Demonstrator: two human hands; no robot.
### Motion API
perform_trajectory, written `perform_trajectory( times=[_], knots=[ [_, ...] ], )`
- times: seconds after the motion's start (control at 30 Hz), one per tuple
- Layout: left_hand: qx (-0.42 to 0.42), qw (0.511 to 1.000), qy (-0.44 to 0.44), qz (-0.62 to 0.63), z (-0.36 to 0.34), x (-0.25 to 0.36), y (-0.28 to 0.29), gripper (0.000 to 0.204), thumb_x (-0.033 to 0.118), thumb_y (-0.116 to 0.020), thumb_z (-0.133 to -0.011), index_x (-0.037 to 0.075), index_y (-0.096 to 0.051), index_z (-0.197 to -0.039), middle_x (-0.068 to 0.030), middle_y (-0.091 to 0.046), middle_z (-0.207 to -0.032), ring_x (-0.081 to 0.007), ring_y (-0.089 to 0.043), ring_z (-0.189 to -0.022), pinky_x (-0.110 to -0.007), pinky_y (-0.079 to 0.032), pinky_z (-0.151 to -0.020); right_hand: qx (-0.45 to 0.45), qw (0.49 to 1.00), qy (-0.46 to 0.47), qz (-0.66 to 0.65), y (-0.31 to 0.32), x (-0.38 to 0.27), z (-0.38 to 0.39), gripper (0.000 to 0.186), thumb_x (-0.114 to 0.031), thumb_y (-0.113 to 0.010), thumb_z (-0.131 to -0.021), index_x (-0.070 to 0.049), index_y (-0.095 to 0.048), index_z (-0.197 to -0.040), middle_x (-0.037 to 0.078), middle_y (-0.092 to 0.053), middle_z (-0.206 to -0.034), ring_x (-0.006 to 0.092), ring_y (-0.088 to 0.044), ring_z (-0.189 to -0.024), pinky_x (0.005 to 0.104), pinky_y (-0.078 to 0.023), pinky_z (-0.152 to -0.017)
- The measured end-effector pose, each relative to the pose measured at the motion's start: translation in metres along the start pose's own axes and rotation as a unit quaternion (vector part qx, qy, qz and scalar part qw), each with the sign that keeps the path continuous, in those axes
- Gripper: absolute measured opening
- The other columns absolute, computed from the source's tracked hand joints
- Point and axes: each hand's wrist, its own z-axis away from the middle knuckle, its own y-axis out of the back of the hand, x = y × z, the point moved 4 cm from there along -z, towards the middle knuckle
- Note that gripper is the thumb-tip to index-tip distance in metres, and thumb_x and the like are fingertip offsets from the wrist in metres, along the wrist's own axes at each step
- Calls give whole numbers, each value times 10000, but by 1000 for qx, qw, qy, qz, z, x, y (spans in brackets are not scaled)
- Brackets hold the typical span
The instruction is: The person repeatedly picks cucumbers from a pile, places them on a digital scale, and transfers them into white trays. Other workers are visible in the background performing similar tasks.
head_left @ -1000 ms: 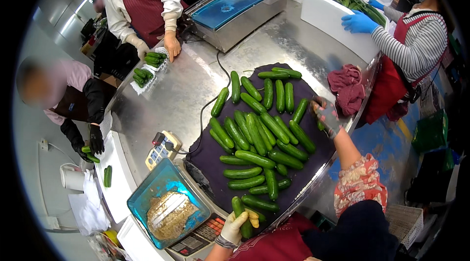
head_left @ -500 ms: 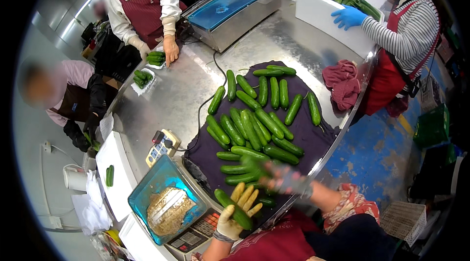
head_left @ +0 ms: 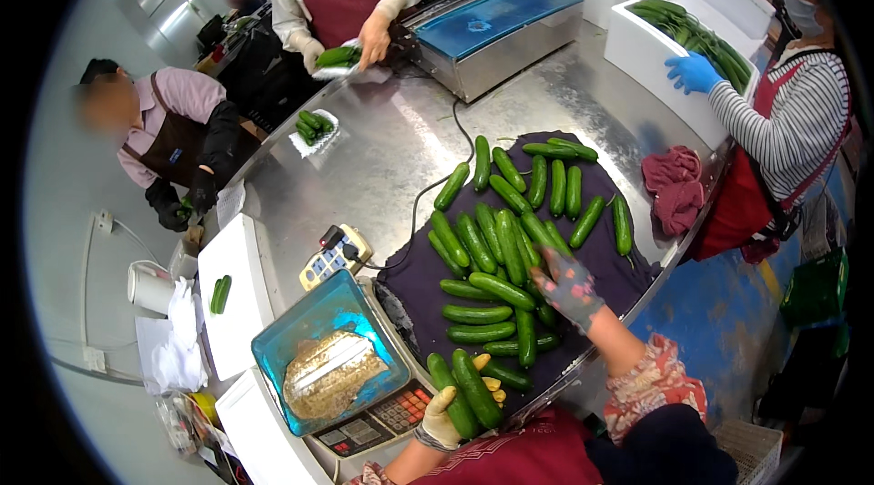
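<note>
My left hand (head_left: 443, 421), in a pale work glove with yellow fingers, is closed around two green cucumbers (head_left: 476, 391) beside the scale. Its fingertips show past their far side. Over the right part of the cucumber pile (head_left: 496, 239) reaches my right hand (head_left: 570, 292), in a grey glove with pink spots. Its fingers look apart and touch or nearly touch the cucumbers; a firm grip on one does not show. The pile lies on a dark purple cloth (head_left: 414, 280) spread over the metal table.
A scale with a blue tray (head_left: 264, 353) stands left of my left hand, near a power strip (head_left: 319, 272). White foam boxes (head_left: 669, 85), a wrapping machine (head_left: 492, 21) and a red cloth (head_left: 674, 189) are farther off. Three co-workers stand around the table (head_left: 391, 148).
My left hand has gone from one cucumber to two, its fingers now closed around them. My right hand has moved away from it, farther over the pile. A co-worker across the table has raised a small tray.
</note>
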Motion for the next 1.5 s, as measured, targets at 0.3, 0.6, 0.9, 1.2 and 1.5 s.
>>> perform_trajectory(
  times=[0.3, 0.6, 0.9, 1.2, 1.5],
  knots=[
    [25, 999, -45, -17, 19, 16, -2, 821, 369, -604, -795, 21, -199, -1418, -199, -535, -1169, -331, -537, -1073, -438, -418, -939, -24, 976, -60, 209, -23, -8, -81, 728, -384, -552, -803, -17, -294, -1376, 263, -548, -1108, 375, -572, -982, 424, -462, -849],
    [35, 998, -48, -2, 16, 16, -2, 800, 381, -604, -799, 37, -224, -1413, -200, -548, -1149, -339, -546, -1055, -448, -416, -941, -41, 948, 112, 295, -49, -17, -136, 556, -366, -557, -810, -30, -460, -1242, 178, -568, -1088, 349, -529, -1043, 427, -429, -884],
    [35, 998, -44, 7, 15, 21, 1, 778, 343, -587, -818, 38, -201, -1421, -194, -528, -1189, -336, -513, -1113, -457, -369, -993, -215, 947, 231, 54, -71, -10, -105, 471, -279, -617, -810, -58, -508, -1212, 191, -566, -1095, 365, -495, -1085, 416, -400, -937],
    [44, 999, -12, 2, 2, 14, -1, 713, 309, -544, -867, 87, -180, -1439, -210, -436, -1294, -353, -437, -1197, -454, -344, -1015, 33, 966, 59, -250, -23, 40, -122, 290, -59, -570, -845, -49, -580, -1135, 91, -628, -1081, 181, -587, -993, 298, -459, -863],
    [17, 999, -15, 34, -3, 14, -5, 726, 288, -543, -860, 94, -158, -1444, -210, -401, -1332, -359, -415, -1224, -454, -342, -1025, 150, 971, 167, 82, 25, 0, -71, 296, 53, -488, -797, -19, -598, -1062, 101, -595, -889, 166, -559, -689, 269, -472, -609]
  ],
)
